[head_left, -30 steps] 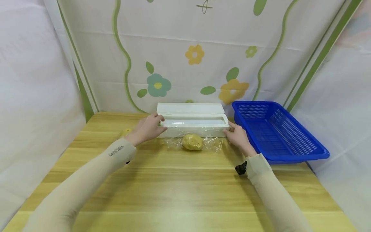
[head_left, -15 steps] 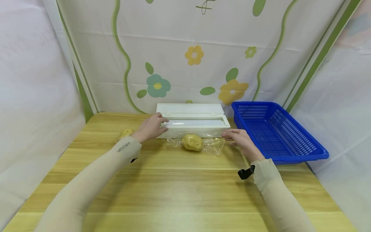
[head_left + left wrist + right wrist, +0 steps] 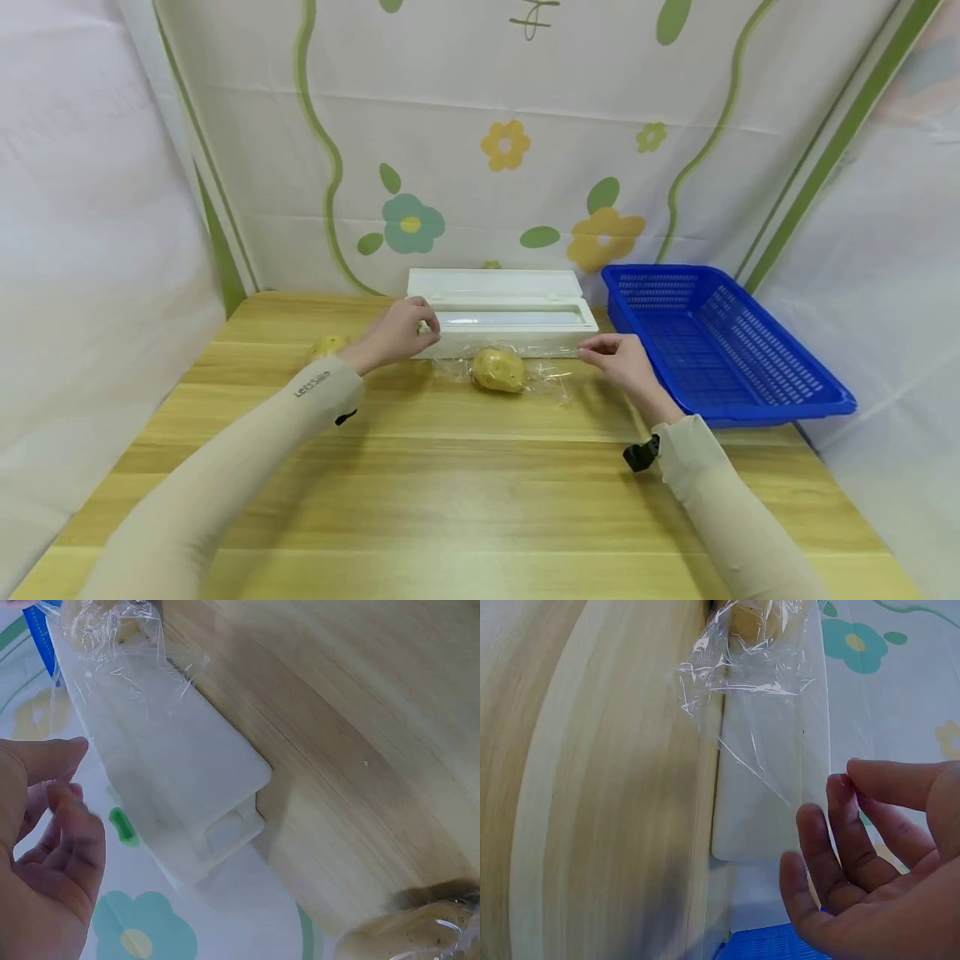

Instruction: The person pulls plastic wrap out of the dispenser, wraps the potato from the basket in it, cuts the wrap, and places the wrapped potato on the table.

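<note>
A potato (image 3: pixel 498 369) under clear plastic wrap (image 3: pixel 547 382) lies before a long white wrap dispenser box (image 3: pixel 517 343), whose lid (image 3: pixel 495 282) stands up at the back. Inside the box a pale roll (image 3: pixel 510 318) shows. At the box's left end, my left hand (image 3: pixel 397 332) has thumb and fingertips brought close together, with thin film running to them in the left wrist view. By the right end, my right hand (image 3: pixel 622 360) pinches the film between thumb and finger. The stretched film (image 3: pixel 761 750) reaches that hand from the potato.
Another potato (image 3: pixel 412 934) in plastic wrap lies on the wooden table (image 3: pixel 465 492) left of the box, partly behind the left wrist. A blue plastic basket (image 3: pixel 712 333) stands at the right. A flowered cloth (image 3: pixel 465 100) hangs behind.
My right hand has left the box's right end, moved slightly toward me, and closed its fingertips on the film. My left fingertips have drawn closer together and shifted slightly right.
</note>
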`<move>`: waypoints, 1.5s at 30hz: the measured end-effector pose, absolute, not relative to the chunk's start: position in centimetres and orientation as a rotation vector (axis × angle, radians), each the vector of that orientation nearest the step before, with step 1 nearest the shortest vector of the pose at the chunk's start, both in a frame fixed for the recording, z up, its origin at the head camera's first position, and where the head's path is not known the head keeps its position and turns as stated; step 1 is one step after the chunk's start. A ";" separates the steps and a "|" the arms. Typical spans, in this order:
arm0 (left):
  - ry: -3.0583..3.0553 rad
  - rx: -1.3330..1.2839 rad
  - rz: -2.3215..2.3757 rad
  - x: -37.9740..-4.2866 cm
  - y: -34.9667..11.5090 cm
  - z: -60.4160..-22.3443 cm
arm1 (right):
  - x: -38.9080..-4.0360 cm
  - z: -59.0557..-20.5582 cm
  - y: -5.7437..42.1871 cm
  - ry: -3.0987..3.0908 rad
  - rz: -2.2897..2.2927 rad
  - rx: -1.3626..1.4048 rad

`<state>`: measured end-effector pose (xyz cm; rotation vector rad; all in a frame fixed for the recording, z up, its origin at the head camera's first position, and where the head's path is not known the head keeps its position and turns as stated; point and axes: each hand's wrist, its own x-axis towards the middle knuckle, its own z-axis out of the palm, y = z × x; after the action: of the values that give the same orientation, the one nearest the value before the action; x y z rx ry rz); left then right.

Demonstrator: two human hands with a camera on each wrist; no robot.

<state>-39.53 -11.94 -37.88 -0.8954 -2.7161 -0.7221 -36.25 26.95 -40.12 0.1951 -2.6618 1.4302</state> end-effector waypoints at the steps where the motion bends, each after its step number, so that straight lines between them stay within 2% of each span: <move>1: -2.717 -0.909 -0.750 -39.4 -12.0 -37.9 | -36.2 -40.1 27.0 -2.666 1.436 0.191; 9: -2.781 -0.872 -1.428 -37.4 -12.7 -38.4 | -35.0 -39.5 26.7 -2.594 1.945 0.007; 13: -2.771 -0.908 -1.412 -36.7 -13.1 -38.8 | -34.0 -39.4 26.4 -2.612 1.989 0.023; 26: -2.748 -1.088 -1.362 -35.3 -16.2 -39.1 | -31.0 -39.9 26.6 -2.727 1.763 0.425; 37: -2.753 -1.382 -1.143 -32.9 -17.4 -40.7 | -29.6 -41.0 28.3 -2.663 1.827 1.187; 40: -2.751 -1.430 -0.980 -32.5 -17.3 -40.8 | -29.6 -40.8 28.0 -2.708 1.768 1.268; 45: -2.781 -1.411 -0.786 -31.9 -17.2 -41.1 | -29.3 -41.0 26.8 -2.824 1.503 1.205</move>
<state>-31.93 -17.17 -41.08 -1.4114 -2.7810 -0.7855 -29.32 26.78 -41.03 1.2054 -2.8236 1.5028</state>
